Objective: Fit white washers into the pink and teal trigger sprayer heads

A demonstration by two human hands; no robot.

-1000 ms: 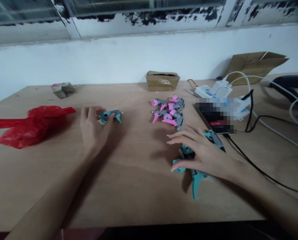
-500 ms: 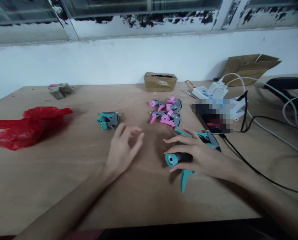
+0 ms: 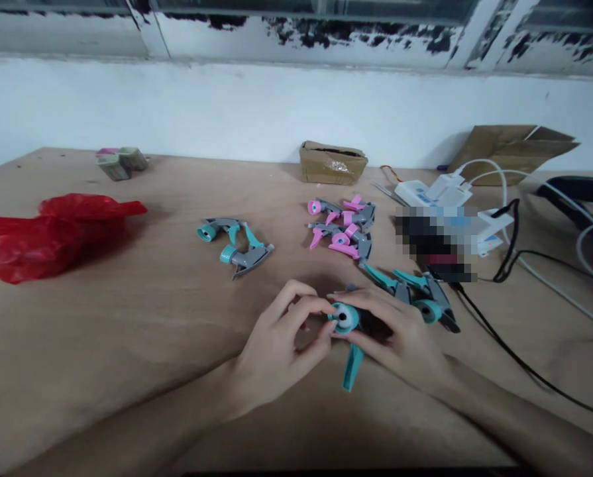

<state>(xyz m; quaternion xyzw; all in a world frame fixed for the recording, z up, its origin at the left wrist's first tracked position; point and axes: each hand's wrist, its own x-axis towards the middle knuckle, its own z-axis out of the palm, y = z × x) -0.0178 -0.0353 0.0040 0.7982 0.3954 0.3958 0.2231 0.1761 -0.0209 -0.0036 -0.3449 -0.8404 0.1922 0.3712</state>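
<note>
The left hand (image 3: 286, 334) is pinched, thumb and fingertips meeting at the rim of a round teal collar; whether it also grips some small part there, I cannot tell. That collar belongs to a teal-and-grey plastic trigger spray head (image 3: 346, 320), which the right hand (image 3: 403, 328) grasps from the other side, fingers over the body and thumb below. The piece sits between the two hands, its collar mouth facing the camera and its long teal trigger pointing down toward the near edge.

The change is in the left hand: half a second ago it is apart from this piece, its fingers loosely curled; now both hands meet at the collar. I judge that the work has become two-handed, with the right hand steadying and the left at the collar.

Just beside the right hand lie more teal-and-grey heads, one with its collar (image 3: 427, 311) showing. Farther left, an upper teal-and-grey head (image 3: 219, 226) and a lower teal-and-grey head (image 3: 249, 260) now show as two distinct pieces, where half a second ago they look like one compact shape. Beyond, a cluster of pink-and-grey plastic spray heads (image 3: 352, 244) lies on the pale wooden worktop (image 3: 142, 318), seemingly undisturbed.
</note>
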